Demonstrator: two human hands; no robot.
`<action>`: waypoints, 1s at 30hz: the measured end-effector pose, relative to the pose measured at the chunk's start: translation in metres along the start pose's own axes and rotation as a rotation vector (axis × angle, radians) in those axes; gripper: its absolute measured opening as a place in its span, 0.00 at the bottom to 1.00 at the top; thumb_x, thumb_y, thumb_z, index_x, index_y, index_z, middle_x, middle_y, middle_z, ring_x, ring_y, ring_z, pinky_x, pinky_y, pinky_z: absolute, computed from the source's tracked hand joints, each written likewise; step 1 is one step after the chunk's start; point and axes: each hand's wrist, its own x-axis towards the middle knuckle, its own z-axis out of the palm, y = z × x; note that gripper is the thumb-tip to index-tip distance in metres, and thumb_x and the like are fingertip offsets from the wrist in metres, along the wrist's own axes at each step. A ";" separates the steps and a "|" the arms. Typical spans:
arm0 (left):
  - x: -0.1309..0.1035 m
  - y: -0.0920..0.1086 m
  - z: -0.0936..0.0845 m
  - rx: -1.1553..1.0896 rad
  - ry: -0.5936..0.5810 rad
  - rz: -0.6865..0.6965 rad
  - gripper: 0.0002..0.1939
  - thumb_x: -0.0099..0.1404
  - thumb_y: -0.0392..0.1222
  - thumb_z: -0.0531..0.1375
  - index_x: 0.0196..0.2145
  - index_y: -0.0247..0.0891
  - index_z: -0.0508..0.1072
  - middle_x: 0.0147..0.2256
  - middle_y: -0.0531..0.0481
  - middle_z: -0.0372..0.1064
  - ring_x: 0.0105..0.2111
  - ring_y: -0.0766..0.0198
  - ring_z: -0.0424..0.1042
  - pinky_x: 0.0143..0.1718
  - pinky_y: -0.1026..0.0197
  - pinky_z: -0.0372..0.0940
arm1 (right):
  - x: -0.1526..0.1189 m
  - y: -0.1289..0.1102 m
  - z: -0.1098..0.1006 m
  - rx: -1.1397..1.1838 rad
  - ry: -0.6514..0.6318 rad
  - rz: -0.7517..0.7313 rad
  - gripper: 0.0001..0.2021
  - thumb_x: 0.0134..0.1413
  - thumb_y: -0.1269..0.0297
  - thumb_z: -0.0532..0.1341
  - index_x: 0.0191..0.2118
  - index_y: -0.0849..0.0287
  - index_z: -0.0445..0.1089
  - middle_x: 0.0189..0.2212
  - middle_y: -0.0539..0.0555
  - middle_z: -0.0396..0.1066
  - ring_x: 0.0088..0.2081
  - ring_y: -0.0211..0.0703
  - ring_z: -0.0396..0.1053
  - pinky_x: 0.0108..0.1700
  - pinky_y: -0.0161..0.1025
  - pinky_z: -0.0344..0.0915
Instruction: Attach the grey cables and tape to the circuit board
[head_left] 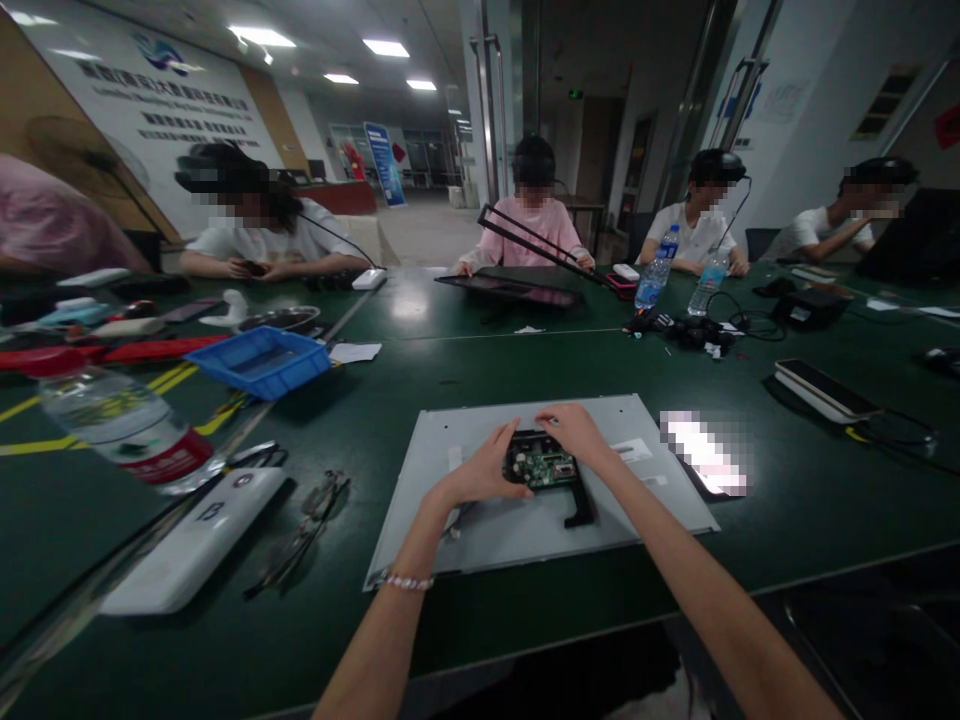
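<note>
A green circuit board (546, 468) sits in a black plastic frame (583, 505), above a flat grey metal panel (637, 540) lying on the table. My left hand (484, 468) grips the frame's left side, fingers at its upper edge and thumb at its lower edge. At the frame's top edge, the fingers of my right hand (576, 432) are pinched together; what lies between them is hidden. A short black arm of the frame sticks out towards me. Pale labels (634, 450) are stuck on the panel, right of the frame.
A lit phone (705, 455) lies right of the panel. To the left are eyeglasses (304, 535), a white power bank (199, 540), a water bottle (127, 425) and a blue tray (262, 362). Across the green table (450, 355), several people sit; one person handles a dark screen (517, 290).
</note>
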 end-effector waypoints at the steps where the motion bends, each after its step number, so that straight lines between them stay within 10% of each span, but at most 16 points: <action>1: 0.000 0.000 0.000 0.000 0.004 0.000 0.59 0.47 0.52 0.66 0.64 0.35 0.34 0.64 0.37 0.35 0.63 0.46 0.42 0.62 0.49 0.43 | 0.000 0.000 0.001 0.007 0.008 0.007 0.11 0.56 0.68 0.57 0.43 0.56 0.72 0.39 0.52 0.76 0.42 0.40 0.72 0.46 0.33 0.62; 30: -0.001 -0.002 0.002 -0.011 -0.006 0.002 0.58 0.47 0.52 0.66 0.64 0.37 0.34 0.64 0.39 0.35 0.63 0.47 0.42 0.62 0.49 0.43 | -0.012 0.014 0.000 0.012 -0.012 -0.019 0.13 0.56 0.71 0.56 0.45 0.55 0.71 0.44 0.52 0.73 0.46 0.41 0.68 0.51 0.37 0.60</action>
